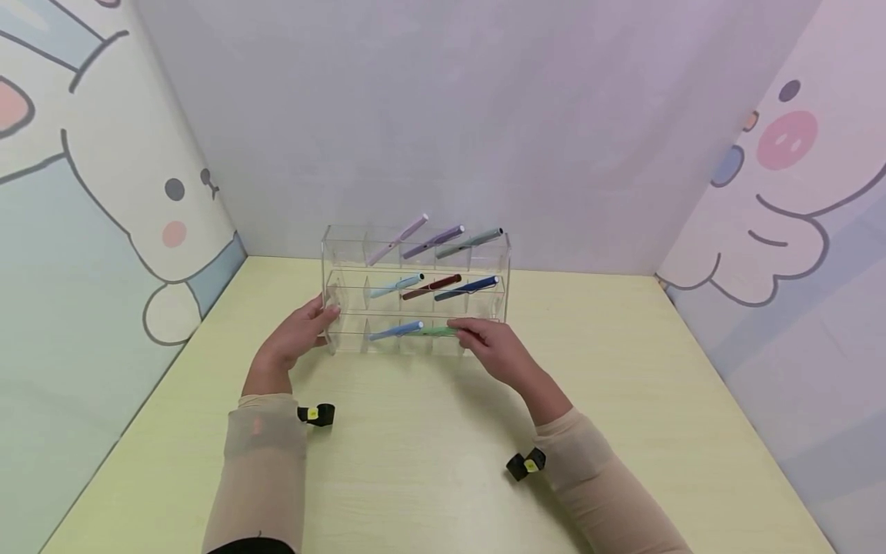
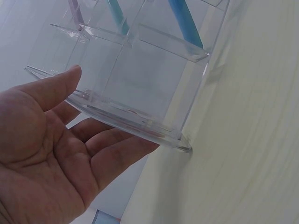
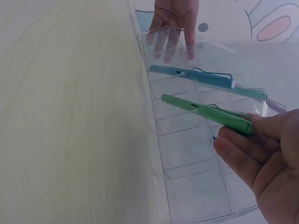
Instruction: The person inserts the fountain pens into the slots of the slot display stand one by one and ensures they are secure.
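Note:
A clear acrylic pen rack [image 1: 328, 323] with three tiers stands on the table. My left hand [image 1: 294, 335] holds its left side panel, thumb [image 2: 65, 86] at the inner face and fingers beneath the outer face. My right hand [image 1: 493, 346] pinches a green pen [image 3: 205, 111] by its clip end between thumb and fingers; the pen slants over the bottom tier, beside a blue pen [image 1: 396, 331] lying there. The middle tier bears a light blue pen [image 1: 398, 285], a dark red pen [image 1: 432, 287] and a dark blue pen [image 1: 467, 288].
Across the top tier lie a lilac pen [image 1: 399, 239], a purple pen [image 1: 434, 242] and a grey-green pen [image 1: 470, 243]. Behind the rack rises a plain pale wall [image 1: 443, 115]; cartoon-printed panels [image 1: 734, 208] flank the pale wooden table [image 1: 415, 462].

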Demonstrator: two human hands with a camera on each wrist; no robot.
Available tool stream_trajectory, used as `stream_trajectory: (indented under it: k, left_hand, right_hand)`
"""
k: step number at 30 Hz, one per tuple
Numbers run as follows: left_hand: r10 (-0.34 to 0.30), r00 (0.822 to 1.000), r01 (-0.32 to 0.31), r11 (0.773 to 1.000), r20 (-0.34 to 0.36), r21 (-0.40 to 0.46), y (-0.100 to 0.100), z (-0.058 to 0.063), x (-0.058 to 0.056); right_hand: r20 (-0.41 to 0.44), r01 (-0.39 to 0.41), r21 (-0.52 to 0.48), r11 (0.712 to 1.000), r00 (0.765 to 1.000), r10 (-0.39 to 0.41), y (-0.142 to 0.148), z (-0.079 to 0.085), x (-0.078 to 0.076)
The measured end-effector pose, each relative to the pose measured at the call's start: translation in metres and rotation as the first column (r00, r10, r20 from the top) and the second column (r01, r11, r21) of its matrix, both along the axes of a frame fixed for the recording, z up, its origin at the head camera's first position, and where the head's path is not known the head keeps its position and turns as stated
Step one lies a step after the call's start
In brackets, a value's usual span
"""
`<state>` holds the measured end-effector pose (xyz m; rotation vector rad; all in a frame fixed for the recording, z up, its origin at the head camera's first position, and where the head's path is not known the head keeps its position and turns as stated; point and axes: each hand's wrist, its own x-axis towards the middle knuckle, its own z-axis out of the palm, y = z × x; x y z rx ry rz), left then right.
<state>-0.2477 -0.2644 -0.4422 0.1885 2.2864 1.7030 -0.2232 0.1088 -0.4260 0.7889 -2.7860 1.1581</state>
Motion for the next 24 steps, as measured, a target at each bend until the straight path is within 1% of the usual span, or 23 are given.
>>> stream_trajectory:
  k: [12, 16, 18, 21, 23, 24]
  left_hand:
    - [-0.01, 1.0, 0.01, 1.0, -0.006, -0.001, 0.003, -0.003, -0.003]
    - [-0.008, 1.0, 0.008, 1.0, -0.011, -0.007, 0.003, -0.002, -0.002]
    - [-0.009, 1.0, 0.009, 1.0, -0.021, -0.017, 0.003, -0.001, -0.001]
    - [0.026, 0.999, -0.029, 0.997, -0.041, -0.073, -0.001, 0.004, 0.002]
    - [0.073, 0.995, -0.081, 0.987, -0.063, -0.136, -0.005, 0.011, 0.005]
    - [0.105, 0.991, -0.118, 0.978, -0.08, -0.174, -0.007, 0.016, 0.008]
  right_hand:
    - [0.057, -0.008, -0.009, 1.0, 0.998, 0.008, 0.002, -0.004, 0.002]
    - [0.072, -0.022, -0.003, 1.0, 0.997, 0.022, 0.002, -0.003, 0.003]
    - [0.076, -0.031, 0.004, 0.999, 0.997, 0.031, 0.004, 0.001, 0.003]
    - [0.053, -0.035, 0.002, 0.999, 0.998, 0.035, 0.011, 0.013, 0.005]
    - [0.009, -0.022, -0.014, 1.0, 1.0, 0.022, 0.021, 0.025, 0.007]
    - [-0.018, -0.008, -0.028, 1.0, 1.0, 0.007, 0.027, 0.032, 0.008]
